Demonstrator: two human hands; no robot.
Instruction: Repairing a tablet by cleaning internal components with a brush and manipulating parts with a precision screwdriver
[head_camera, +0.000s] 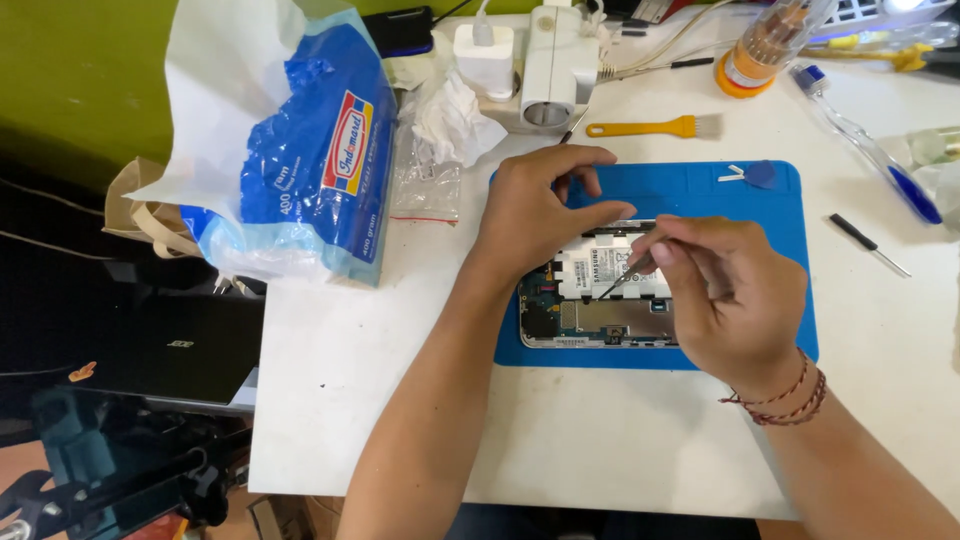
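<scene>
On the white table (600, 440) I see a blue bag (310, 160) holding white tissue. On the blue mat (700, 190) lies the opened phone (590, 300); my left hand (535, 215) steadies its top edge, my right hand (725, 295) pinches tweezers (625, 277) over it.

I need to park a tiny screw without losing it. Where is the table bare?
Bare white table lies below the blue plastic bag, left of the blue mat. The mat's upper right corner is mostly bare. The back edge is crowded: power adapters, brush.
</scene>
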